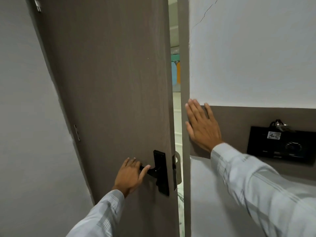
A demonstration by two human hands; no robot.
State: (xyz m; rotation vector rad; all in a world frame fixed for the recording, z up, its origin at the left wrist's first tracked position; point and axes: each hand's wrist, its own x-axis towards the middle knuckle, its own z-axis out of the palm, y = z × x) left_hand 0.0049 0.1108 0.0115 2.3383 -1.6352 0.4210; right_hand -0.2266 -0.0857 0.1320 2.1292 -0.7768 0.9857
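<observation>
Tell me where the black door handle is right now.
The door handle sits low and centre in the head view, on the brown door near its open right edge, gripped by the left hand.

Grey-brown door, black handle, pale striped sleeve, possibly checked

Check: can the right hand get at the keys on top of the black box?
Probably yes. The right hand lies flat on the wall, holding nothing, and the keys sit atop the box to its right, with only wall between. The left hand grips the handle.
</observation>
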